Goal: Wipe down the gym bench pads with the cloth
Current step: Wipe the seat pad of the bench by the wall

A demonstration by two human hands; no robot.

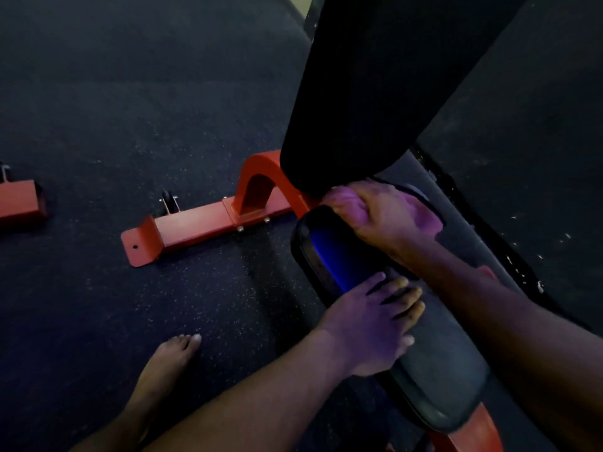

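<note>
Here, right hand (385,213) grips crumpled pink cloth (424,216) on black seat pad (437,370); left hand (372,324) rests flat.

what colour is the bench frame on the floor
Orange-red, seen in the head view on the bench frame beside the black seat pad.

**Around the bench: floor, frame and a bare foot**

A dark speckled rubber floor (114,109) filled most of the view. On it lay an orange steel base bar (195,223) with a flat end plate bearing a small hole, bolts near its middle, and a curved orange upright (257,181) rising from it. A small black transport wheel (168,201) stood just behind the bar. A second orange frame piece (19,203) sat at the left edge, well apart. A bare foot (166,363) rested on the floor at lower left. A dark wall (538,109) rose at right.
</note>
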